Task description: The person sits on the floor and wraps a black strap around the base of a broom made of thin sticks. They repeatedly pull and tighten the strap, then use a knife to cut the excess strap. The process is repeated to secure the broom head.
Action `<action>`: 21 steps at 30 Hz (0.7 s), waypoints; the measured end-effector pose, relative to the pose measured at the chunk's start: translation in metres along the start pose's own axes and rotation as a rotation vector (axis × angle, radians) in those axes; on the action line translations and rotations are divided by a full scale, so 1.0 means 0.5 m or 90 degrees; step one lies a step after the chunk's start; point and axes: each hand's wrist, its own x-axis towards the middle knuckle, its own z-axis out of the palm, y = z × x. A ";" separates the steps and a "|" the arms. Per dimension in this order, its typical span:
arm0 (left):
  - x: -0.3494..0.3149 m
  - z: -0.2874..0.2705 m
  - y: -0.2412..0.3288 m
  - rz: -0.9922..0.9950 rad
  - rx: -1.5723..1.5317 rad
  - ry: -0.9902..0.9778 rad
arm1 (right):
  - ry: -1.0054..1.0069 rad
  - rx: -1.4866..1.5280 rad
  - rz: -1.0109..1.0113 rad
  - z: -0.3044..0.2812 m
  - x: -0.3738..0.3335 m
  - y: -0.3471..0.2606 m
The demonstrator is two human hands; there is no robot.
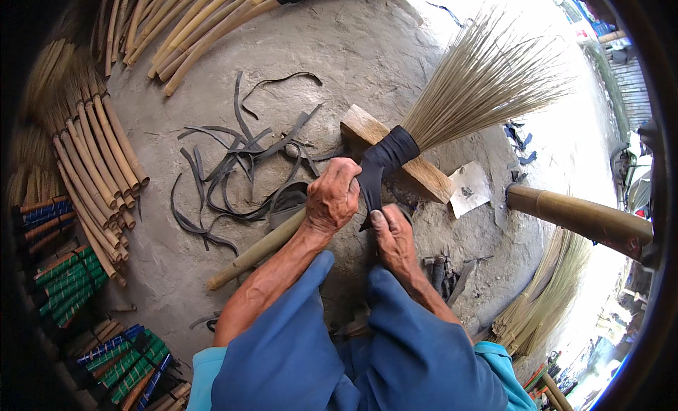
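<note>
A broom lies slantwise before me, its pale straw bristles [487, 79] fanned to the upper right and its bamboo handle [258, 252] running to the lower left. Around its neck is a black rubber strip [390, 151], wound in overlapping turns. My left hand [332, 195] is closed around the broom handle just below the wrapping. Between the thumb and fingers of my right hand [397, 243] is the hanging tail of the strip. Under the broom's neck lies a wooden block [424, 176].
Loose black strips [244, 157] lie tangled left of the block. Bamboo-handled brooms [99, 157] are stacked at far left, above green-wrapped bundles [70, 284]. A thick bamboo pole [579, 215] juts in from the right. Beneath it are straw bundles [540, 298] and a hammer-like tool [439, 273].
</note>
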 end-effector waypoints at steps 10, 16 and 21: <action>-0.003 0.001 -0.001 -0.106 0.041 -0.157 | 0.055 0.161 0.157 -0.009 0.037 0.025; 0.057 -0.032 -0.039 -0.196 -0.011 -0.279 | 0.021 0.302 0.123 0.036 0.098 0.014; 0.027 -0.005 -0.017 -0.212 0.093 -0.228 | 0.062 0.170 0.073 0.037 0.134 0.032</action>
